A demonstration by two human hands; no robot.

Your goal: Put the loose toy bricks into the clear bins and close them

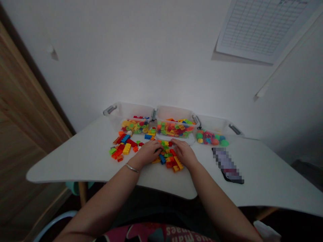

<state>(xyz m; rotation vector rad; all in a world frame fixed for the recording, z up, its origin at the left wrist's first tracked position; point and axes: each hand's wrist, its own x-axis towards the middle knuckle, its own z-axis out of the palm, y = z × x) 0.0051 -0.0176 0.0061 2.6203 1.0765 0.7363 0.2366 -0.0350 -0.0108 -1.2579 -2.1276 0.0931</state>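
L hand (151, 152) + R hand (183, 153) at brick pile (168, 164), pile btwn & just below them; can't tell if either's fingers apart or closed on brick. Loose bricks (127, 149) left of L hand, phone (228, 165) right of R.

So there's this white smooth-topped table (83, 154) with three clear plastic bins (131, 111), piles of colourful plastic building blocks (127, 149), and a black-edged phone (228, 166) on it.
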